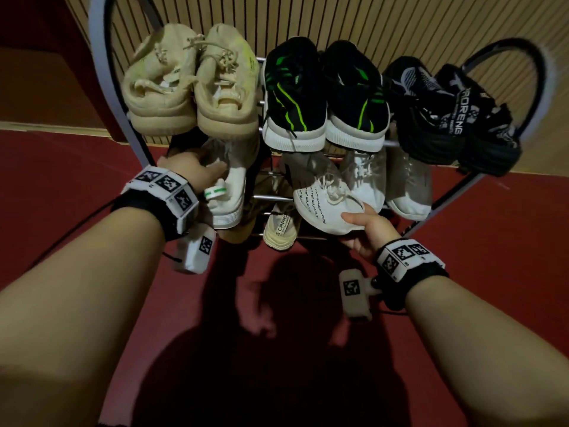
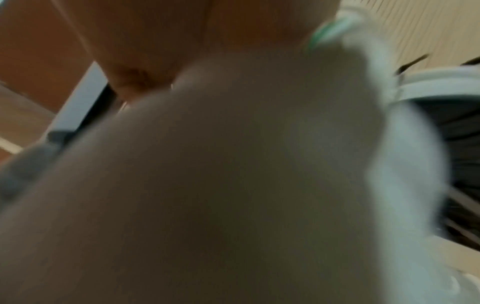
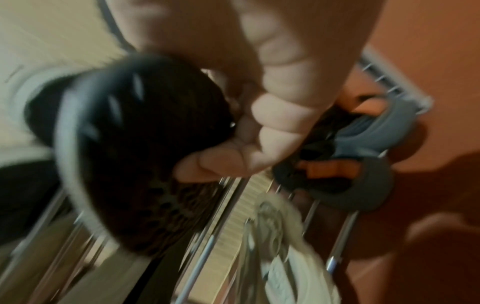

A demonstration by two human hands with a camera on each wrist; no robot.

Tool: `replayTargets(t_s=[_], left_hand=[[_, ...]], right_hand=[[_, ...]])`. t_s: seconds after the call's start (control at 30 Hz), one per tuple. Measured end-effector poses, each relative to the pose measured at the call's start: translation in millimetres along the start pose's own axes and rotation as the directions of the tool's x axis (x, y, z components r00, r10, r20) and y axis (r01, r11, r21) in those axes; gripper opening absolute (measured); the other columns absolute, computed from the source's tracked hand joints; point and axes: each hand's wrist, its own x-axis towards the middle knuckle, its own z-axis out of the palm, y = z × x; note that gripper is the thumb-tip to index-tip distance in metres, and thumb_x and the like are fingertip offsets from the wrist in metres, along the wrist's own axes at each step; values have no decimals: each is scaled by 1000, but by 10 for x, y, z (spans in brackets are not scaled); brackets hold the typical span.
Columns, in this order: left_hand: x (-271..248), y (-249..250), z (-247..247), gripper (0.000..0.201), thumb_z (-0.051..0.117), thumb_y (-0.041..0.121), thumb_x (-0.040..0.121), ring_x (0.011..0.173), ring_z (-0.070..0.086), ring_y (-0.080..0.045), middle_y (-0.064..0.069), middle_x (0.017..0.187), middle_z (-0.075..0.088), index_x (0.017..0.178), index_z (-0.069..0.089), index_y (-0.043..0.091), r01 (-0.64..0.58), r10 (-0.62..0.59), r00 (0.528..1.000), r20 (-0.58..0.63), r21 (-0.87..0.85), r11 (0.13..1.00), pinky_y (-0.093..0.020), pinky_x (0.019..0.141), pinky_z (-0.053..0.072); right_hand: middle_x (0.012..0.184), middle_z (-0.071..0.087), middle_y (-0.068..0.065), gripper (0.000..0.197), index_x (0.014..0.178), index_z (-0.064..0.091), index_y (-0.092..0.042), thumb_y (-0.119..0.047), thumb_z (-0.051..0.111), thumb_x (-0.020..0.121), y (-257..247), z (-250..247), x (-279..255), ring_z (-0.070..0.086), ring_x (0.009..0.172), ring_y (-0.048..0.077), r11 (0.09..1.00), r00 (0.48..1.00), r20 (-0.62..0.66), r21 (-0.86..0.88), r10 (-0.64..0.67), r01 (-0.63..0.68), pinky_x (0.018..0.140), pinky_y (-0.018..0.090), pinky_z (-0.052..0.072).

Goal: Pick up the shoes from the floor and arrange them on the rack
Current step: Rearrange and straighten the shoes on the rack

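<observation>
Shoes fill top shelf of rack: beige pair, black-green pair, black patterned pair. Left hand grips white shoe with green heel tab at its collar, at left end of middle shelf. Right hand holds white knit shoe by heel, thumb on top, fingers curled under dark sole; shoe is tilted, at front edge of middle shelf. More white shoes just beside, on right. Floor red.

The rack has shiny metal rails. On its top tier, the beige shoes look like soft matt cloth; beside them the black shoes are knit with smooth white rubbery soles. Behind it, the wall is ribbed wood.
</observation>
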Motion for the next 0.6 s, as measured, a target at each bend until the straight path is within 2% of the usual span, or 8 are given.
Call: replayTargets(t_s=[0.07, 0.17, 0.23, 0.33, 0.4, 0.47, 0.53, 0.6], left_hand=[[-27, 12, -46, 52, 43, 50, 92, 112, 54, -35, -18, 120, 62, 120, 60, 11, 20, -21, 999, -30, -40, 999, -38, 99, 39], [-106, 123, -68, 51, 40, 48, 94, 116, 50, -36, -19, 127, 56, 129, 52, 12, 12, -12, 1000, -28, -24, 1000, -37, 99, 37], [-199, 238, -109, 57, 40, 51, 93, 122, 44, -39, -23, 133, 47, 134, 45, 11, -7, 8, 1000, -25, 35, 999, -37, 100, 34], [-334, 371, -182, 63, 40, 58, 90, 127, 37, -40, -23, 138, 37, 134, 45, 13, -103, 103, 995, 7, 165, 981, -42, 105, 32], [-419, 435, -212, 62, 39, 60, 89, 129, 35, -37, -21, 137, 39, 135, 44, 18, -169, 159, 986, 58, 263, 950, -46, 111, 26], [-528, 525, -194, 63, 40, 59, 88, 133, 31, -33, -18, 140, 38, 142, 34, 27, -266, 238, 964, 119, 362, 894, -45, 114, 14], [-642, 660, -137, 66, 45, 57, 88, 136, 27, -30, -12, 146, 33, 145, 27, 31, -403, 358, 915, 185, 382, 831, -41, 114, 11], [-722, 817, -89, 70, 49, 57, 86, 137, 25, -28, -11, 144, 33, 146, 24, 31, -508, 442, 861, 253, 366, 780, -43, 116, 8]], right_hand=[[114, 64, 10, 47, 131, 48, -13, 7, 41, 89, -19, -120, -12, 67, 92, 25, 1000, 1000, -7, 24, 5, -5, 66, 32, 60], [128, 58, 17, 53, 137, 44, -9, 6, 38, 87, -52, -295, -60, 63, 105, 31, 998, 1000, -10, 57, 12, -12, 72, 36, 60], [118, 65, 13, 51, 135, 47, -9, 6, 39, 86, -93, -385, -122, 70, 90, 26, 999, 1000, -17, 38, 12, -12, 63, 33, 60], [90, 74, 4, 47, 129, 52, -9, 6, 38, 88, -148, -500, -233, 73, 72, 19, 1000, 1000, 11, 8, -10, 10, 53, 23, 55], [82, 75, 3, 44, 125, 53, -11, 6, 36, 88, -169, -573, -283, 72, 65, 17, 1000, 999, 32, -11, 0, 0, 47, 20, 53], [82, 75, 4, 43, 122, 56, -11, 5, 37, 87, -196, -625, -348, 72, 63, 18, 998, 998, 50, -52, 24, -21, 44, 19, 51], [96, 74, 7, 46, 123, 58, -10, 3, 39, 83, -228, -696, -400, 72, 78, 22, 992, 997, 75, -126, 33, -23, 57, 24, 56], [111, 70, 10, 51, 126, 57, -9, 3, 41, 80, -248, -766, -437, 68, 99, 27, 982, 998, 66, -187, 16, -4, 83, 33, 54]])
